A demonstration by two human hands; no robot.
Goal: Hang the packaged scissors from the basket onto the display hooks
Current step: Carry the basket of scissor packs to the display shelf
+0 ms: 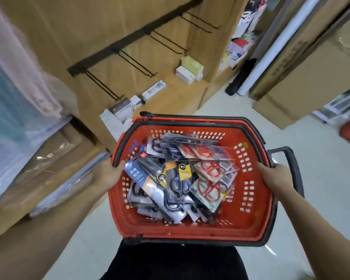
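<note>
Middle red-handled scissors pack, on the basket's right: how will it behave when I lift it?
Probably stiff and flat: the middle red-handled scissors pack looks like a card-backed blister. Its glossy plastic front may be slippery. It overlaps neighbouring packs in the basket, so may drag one along.

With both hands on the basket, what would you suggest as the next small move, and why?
Probably set the basket down on the floor by the display hooks. The left hand and right hand both grip its rim, so neither is free to lift a pack, while the packaged scissors all lie inside and the hooks hang bare.
</note>
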